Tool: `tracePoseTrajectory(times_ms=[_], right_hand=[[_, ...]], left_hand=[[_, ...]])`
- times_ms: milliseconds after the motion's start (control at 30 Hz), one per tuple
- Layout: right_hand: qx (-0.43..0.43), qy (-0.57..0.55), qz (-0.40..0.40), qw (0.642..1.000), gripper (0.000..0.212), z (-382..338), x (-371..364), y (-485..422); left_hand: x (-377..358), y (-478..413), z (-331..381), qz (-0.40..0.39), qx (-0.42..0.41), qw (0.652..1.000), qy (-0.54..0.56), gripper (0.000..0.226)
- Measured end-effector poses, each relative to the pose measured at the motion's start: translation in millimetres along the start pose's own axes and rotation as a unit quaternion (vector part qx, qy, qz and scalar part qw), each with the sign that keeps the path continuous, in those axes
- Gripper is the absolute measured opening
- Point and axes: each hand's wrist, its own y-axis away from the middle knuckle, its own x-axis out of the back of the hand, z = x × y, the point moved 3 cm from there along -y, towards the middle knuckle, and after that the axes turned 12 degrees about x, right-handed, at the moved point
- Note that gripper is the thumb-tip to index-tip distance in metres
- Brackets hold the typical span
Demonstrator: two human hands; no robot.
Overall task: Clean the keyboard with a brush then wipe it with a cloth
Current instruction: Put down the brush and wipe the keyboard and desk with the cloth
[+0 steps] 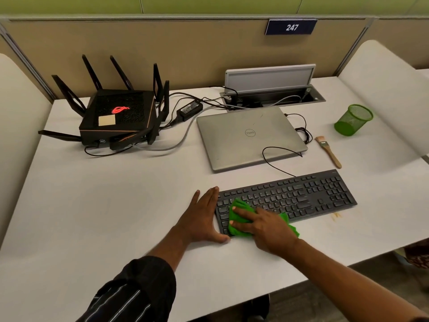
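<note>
Head view showed the right grip (267, 226) spread flat, fingers straight, pressing one green cloth (239, 216) onto the near end of the one black keyboard (301, 196), likely to wipe its keys. Just beside it, the left grip (204, 217) lay wide and flat on the surface (116, 194), touching the keyboard's end, apparently bracing it against sliding. One brush (329, 152) lay well beyond the right grip, so brushing seemed done.

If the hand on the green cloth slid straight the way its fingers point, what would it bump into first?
Probably the left hand, lying flat on the table just off the keyboard's left end; the right hand points leftward at it.
</note>
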Motion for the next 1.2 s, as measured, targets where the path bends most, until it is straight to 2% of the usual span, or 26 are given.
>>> tracePoseTrajectory(times_ms=[100, 167, 233, 267, 333, 367, 433, 500, 600, 667, 767, 833, 967, 1033, 1100, 1200], right_hand=[[0.004, 0.010, 0.023, 1.000, 0.061, 8, -9, 12], [-0.041, 0.004, 0.024, 0.999, 0.061, 25, -5, 19], [-0.134, -0.008, 0.026, 0.991, 0.061, 38, 3, 19], [-0.203, -0.040, 0.055, 0.977, 0.060, 41, 7, 18], [-0.324, -0.112, 0.119, 0.932, 0.056, 40, 14, 8], [-0.354, -0.139, 0.133, 0.915, 0.054, 32, 18, -2], [-0.331, -0.150, 0.127, 0.923, 0.051, 5, 20, -30], [-0.246, -0.136, 0.115, 0.953, 0.052, -23, 19, -54], [-0.184, -0.089, 0.098, 0.974, 0.054, -17, 21, -54], [-0.201, -0.056, 0.086, 0.974, 0.049, 9, 22, -37], [-0.290, -0.031, 0.067, 0.954, 0.046, 47, 26, -16], [-0.266, 0.013, 0.030, 0.963, 0.047, 37, 29, -27], [-0.177, -0.041, 0.052, 0.982, 0.045, -20, 17, -67], [-0.155, -0.039, 0.056, 0.986, 0.046, -17, 14, -67], [-0.193, -0.049, 0.075, 0.977, 0.046, 6, 18, -47], [-0.298, -0.065, 0.063, 0.950, 0.046, 47, 19, -12]], left_hand=[[0, 0, 0, -0.005, 0.003, 1.000, -0.001, 0.143], [1, 0, 1, -0.006, 0.006, 1.000, 0.003, 0.143], [2, 1, 2, -0.007, 0.005, 1.000, 0.004, 0.143], [2, 1, 2, -0.007, 0.004, 1.000, 0.005, 0.142], [2, 0, 2, -0.006, 0.005, 1.000, 0.002, 0.142], [1, 0, 2, -0.007, 0.005, 1.000, -0.001, 0.142], [1, 0, 2, -0.005, 0.006, 1.000, 0.000, 0.142], [1, 0, 2, -0.012, 0.003, 1.000, 0.006, 0.143], [1, 0, 2, -0.004, -0.001, 1.000, 0.005, 0.143], [2, 0, 2, -0.001, 0.000, 1.000, 0.005, 0.142], [2, 1, 3, -0.001, 0.005, 1.000, 0.005, 0.141], [2, 1, 3, 0.000, 0.005, 1.000, 0.001, 0.141], [-1, -1, 2, -0.004, 0.004, 1.000, -0.003, 0.139], [0, 0, 2, -0.002, 0.003, 1.000, -0.008, 0.139], [0, 0, 1, -0.003, 0.006, 1.000, -0.009, 0.140], [0, 0, 2, -0.004, 0.012, 1.000, -0.006, 0.142]])
